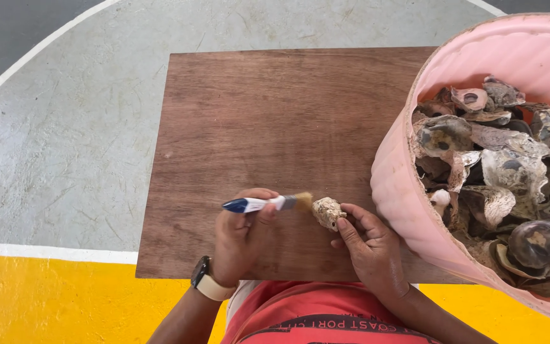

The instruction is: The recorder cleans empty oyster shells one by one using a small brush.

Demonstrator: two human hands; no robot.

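1. Two hands meet over the near part of the wooden board [275,127], just in from its near edge, which lies against the person's red shirt [300,312].
2. Left hand [240,239], with a watch [208,280] on its wrist, has its fingers curled shut around the handle of a small paintbrush [265,204]; the brush lies roughly parallel to the board's near edge, blue tip toward the board's left edge, bristles pointing right.
3. Right hand [370,245] pinches a small, pale, crusted shell [328,212] between thumb and fingertips, held just above the board; the bristles touch the shell's left side.
4. Right of the hands, a pink bucket [408,204] overlaps the board's right edge and near right corner; its wall stands just beside the right hand, so room is tight there.
5. Inside the bucket lies a heap of grey and brown shells [498,165], filling it close to the rim.
6. Beyond the hands, the board's middle and far half show bare brown grain up to its far edge; its left edge and near left corner are also uncovered.
7. Around the board lies a painted floor [65,140]: yellow beside the near left corner, grey farther out, with white lines between.
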